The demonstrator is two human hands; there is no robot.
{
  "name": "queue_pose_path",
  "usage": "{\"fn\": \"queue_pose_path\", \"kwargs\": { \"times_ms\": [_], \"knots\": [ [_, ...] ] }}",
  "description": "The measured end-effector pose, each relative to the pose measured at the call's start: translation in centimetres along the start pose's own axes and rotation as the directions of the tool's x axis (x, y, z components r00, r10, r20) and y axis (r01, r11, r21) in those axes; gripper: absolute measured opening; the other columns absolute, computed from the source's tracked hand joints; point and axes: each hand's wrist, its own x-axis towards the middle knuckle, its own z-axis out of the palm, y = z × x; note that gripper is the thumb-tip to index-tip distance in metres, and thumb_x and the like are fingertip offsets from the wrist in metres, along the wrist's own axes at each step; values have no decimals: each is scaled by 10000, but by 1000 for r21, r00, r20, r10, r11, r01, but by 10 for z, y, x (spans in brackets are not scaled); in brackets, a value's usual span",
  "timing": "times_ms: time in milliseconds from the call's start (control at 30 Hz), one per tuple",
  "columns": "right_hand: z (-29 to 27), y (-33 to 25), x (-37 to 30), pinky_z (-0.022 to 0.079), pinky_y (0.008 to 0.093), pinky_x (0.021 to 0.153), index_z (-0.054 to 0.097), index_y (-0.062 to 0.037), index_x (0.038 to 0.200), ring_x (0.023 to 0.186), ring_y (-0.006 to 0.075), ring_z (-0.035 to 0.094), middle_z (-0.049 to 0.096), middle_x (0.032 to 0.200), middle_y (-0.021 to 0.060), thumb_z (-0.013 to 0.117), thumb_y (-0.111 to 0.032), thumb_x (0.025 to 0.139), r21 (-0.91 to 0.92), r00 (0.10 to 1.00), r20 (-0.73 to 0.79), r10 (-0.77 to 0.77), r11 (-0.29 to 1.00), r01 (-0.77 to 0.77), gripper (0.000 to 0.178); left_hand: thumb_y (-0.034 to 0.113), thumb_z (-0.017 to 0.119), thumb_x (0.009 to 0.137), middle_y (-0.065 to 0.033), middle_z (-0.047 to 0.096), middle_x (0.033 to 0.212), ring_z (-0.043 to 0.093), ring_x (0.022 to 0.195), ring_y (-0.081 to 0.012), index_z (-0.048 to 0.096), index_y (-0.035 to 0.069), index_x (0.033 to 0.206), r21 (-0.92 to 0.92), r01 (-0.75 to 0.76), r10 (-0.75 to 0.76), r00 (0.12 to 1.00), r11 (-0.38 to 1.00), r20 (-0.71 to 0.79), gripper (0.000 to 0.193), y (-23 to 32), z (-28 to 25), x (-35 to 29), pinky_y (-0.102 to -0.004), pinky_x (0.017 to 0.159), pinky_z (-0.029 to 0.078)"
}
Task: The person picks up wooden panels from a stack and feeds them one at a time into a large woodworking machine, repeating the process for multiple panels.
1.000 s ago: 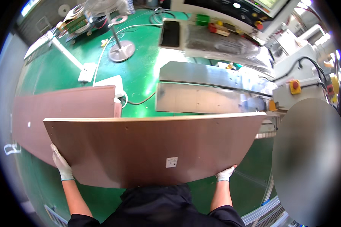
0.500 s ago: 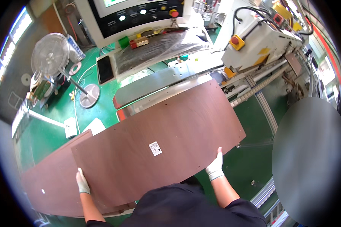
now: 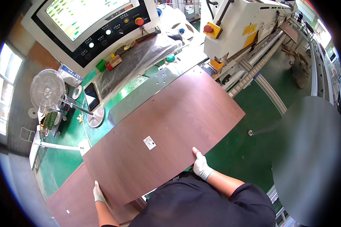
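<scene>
A long brown wood-grain panel (image 3: 178,117) with small drilled holes along its edges lies across the space in front of me. A white printed label (image 3: 149,142) is stuck near its middle. My left hand (image 3: 99,193), in a pale glove, grips the panel's left end, thumb on top. My right hand (image 3: 201,165), gloved too, holds the near edge right of the middle, thumb on top and fingers hidden underneath. The panel's far edge lies over the metal machine table (image 3: 149,89). More brown panels (image 3: 70,196) lie below its left end.
Beyond stands a control panel with a screen (image 3: 83,19) and a red button. A phone (image 3: 91,96) rests on the plastic-covered shelf (image 3: 129,64). A floor fan (image 3: 48,90) stands left; a white machine (image 3: 238,30) with a roller track (image 3: 250,70) is at right.
The panel has shifted forward over the metal table and tilted further, its right end higher in view. Both hands have moved along with it. My view has turned toward the right.
</scene>
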Motion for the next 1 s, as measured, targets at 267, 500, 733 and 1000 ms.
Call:
{"fn": "queue_pose_path", "kwargs": {
  "times_ms": [267,500,733,1000],
  "knots": [
    [-26,-42,45,474,430,979,608,-8,1170,1081,294,603,648,1166,131,589,-301,927,359,993,-55,-101,926,114,381,573,508,973,-167,588,1310,564,1164,-295,510,-63,1337,-155,105,-102,994,982,27,732,25,75,-22,-420,1031,444],
    [-66,-135,77,471,456,991,629,-23,1129,1087,313,597,648,1154,127,598,-252,883,530,988,-63,-141,834,153,338,488,472,1019,-127,638,1227,592,1111,-251,572,-59,1271,-3,78,-77,992,997,97,610,63,165,-43,-375,977,466],
    [-99,-209,107,462,493,1003,580,-51,1232,1130,342,587,625,1220,136,578,-352,906,576,969,54,-241,800,167,443,320,495,1000,-236,489,1410,473,1279,-385,487,-44,1368,716,-340,521,853,609,-38,517,96,257,-25,-451,1066,370],
    [-71,-144,112,449,453,1033,492,-44,1369,1205,277,533,555,1333,97,611,-465,946,519,934,-248,-258,778,353,608,242,476,1003,-221,259,1584,201,1479,-369,294,27,1526,824,-418,665,744,382,69,594,123,352,-2,-452,1203,170]
  ]
}}
